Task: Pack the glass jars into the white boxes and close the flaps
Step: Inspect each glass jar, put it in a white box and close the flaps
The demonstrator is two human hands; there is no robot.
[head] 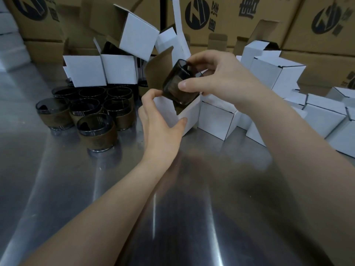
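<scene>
Shiny steel worktop (119, 198), bare near edge, both forearms crossing it. Left hand (159, 127) grips open white box (189, 114) mid-worktop, brown flap up. Right hand (217, 77) pinches dark glass jar (177, 87), tilted over the box mouth. Empty jars (90, 106) clustered left; closed white boxes (288, 73) right. Printed brown cartons (211, 18) stacked along far edge.

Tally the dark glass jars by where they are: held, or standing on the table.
Glass jar in the right hand, over the white box gripped by the left hand: 1
Standing jars in clear view on the table: 7
Hidden jars, partly behind the open boxes: at least 2
Total: at least 10
</scene>
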